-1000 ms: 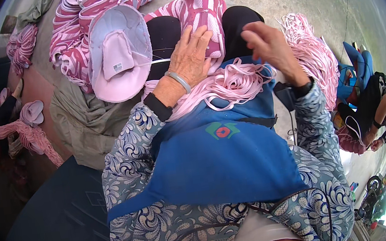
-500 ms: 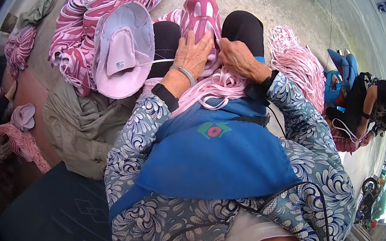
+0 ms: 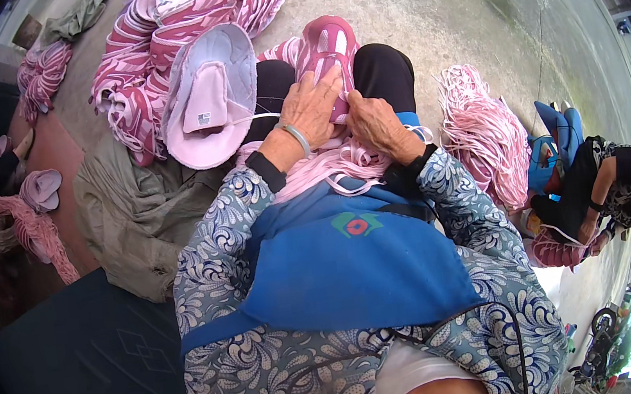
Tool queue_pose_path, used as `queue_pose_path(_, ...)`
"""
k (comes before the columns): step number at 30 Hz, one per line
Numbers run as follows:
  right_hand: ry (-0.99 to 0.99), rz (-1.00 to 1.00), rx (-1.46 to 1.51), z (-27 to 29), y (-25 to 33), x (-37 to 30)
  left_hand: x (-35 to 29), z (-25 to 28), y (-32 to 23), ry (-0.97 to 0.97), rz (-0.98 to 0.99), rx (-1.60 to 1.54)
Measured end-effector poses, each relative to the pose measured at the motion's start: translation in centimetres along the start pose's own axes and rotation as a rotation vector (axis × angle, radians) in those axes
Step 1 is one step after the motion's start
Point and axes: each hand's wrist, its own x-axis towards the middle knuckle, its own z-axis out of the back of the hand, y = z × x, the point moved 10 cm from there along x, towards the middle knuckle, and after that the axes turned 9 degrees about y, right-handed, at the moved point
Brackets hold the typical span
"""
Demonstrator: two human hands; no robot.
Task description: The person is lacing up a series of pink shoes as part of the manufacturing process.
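Note:
A pink shoe upper (image 3: 328, 42) lies toe outward between my knees. My left hand (image 3: 311, 111) grips it from the left, with the fingers across its lacing area. At its right edge my right hand (image 3: 378, 128) is closed in a pinch on what looks like a shoelace; its fingertips mostly hide it. A white loop shows beside the right wrist. Pink shoelaces (image 3: 335, 167) are heaped on my lap, over the blue apron (image 3: 357, 278). Just left of my left hand, another upper (image 3: 235, 57) lies opened, its pale lining and tongue facing up.
Nested pink uppers (image 3: 170, 38) are piled at the far left, beside a grey-green cloth (image 3: 129, 220). A large shoelace bundle (image 3: 481, 133) hangs right of my knee. At the right a seated person (image 3: 605, 185) handles pink uppers; more pink pieces (image 3: 35, 223) lie at the left.
Both hands and the shoe upper have shifted a little down and left in view. The right hand's fingertips have drawn nearer to me along the upper's edge, and more of its toe shows.

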Motion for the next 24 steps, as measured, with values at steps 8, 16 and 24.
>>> queue_pose_path(8,-0.025,0.008,0.069,0.5,0.3,-1.6,0.4,-2.4,-1.9,0.114,0.023,0.363)
queue_pose_path(16,0.01,-0.126,0.088,-0.4,0.0,-1.5,-0.9,-0.2,-0.3,-0.056,0.057,-0.271)
queue_pose_path(24,-0.014,-0.1,0.054,0.4,1.1,-1.0,-3.1,0.0,7.7,-0.019,0.439,-0.814)
